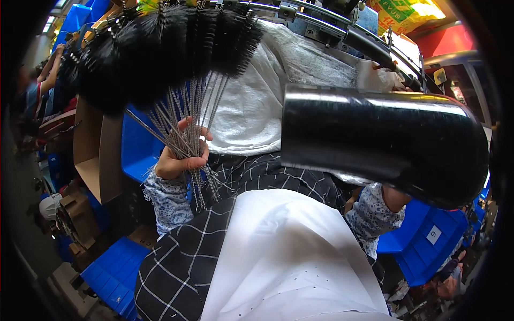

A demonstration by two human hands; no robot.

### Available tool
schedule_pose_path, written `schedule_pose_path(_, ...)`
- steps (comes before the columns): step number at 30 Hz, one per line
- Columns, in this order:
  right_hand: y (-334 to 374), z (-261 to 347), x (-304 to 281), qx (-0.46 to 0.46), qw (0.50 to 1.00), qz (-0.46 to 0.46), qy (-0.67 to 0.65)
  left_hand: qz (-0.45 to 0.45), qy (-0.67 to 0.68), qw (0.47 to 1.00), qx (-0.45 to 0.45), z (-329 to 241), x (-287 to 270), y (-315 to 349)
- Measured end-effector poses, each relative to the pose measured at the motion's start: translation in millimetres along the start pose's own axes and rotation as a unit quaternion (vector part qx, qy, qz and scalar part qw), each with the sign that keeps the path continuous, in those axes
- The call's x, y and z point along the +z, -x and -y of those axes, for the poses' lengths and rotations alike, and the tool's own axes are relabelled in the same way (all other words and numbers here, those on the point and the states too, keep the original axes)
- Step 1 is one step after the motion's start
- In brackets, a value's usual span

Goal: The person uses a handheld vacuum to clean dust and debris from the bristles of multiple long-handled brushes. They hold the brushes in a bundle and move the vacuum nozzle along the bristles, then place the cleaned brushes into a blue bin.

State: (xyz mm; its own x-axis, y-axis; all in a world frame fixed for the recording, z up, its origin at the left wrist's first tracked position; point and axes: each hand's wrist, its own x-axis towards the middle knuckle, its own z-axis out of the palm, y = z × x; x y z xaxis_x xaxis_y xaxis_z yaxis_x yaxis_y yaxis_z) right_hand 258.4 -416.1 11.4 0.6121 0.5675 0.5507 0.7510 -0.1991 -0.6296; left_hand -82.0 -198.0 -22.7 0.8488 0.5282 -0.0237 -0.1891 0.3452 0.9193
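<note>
A thick bunch of bottle brushes (160, 53) with black bristles and twisted wire stems is in my left hand (184, 158). My fingers and thumb close around the stems, with the bristle ends pointing up and away. A shiny black cylinder (375, 139), rounded at its right end, lies across the right side of the view. Behind its lower edge only the wrist end of my right hand (396, 197) shows. Its fingers are hidden, so whether they grip the cylinder cannot be seen.
A silvery-white cloth (241, 117) covers the area ahead, below a metal machine rail (321, 32). Blue bins (115, 273) stand low on both sides, and an open cardboard box (88, 150) is at left. White sheeting (294, 257) lies over my lap. Another person's arm (51, 75) shows far left.
</note>
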Motion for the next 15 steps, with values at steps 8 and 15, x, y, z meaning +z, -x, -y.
schedule_pose_path(8,-17,31,5,0.133,0.939,-0.005,-0.316,-0.043,-0.028,0.99,-0.131,22,-74,38)
schedule_pose_path(15,-16,17,-6,0.196,0.919,-0.001,-0.343,-0.167,-0.407,0.892,-0.102,-63,-36,-8)
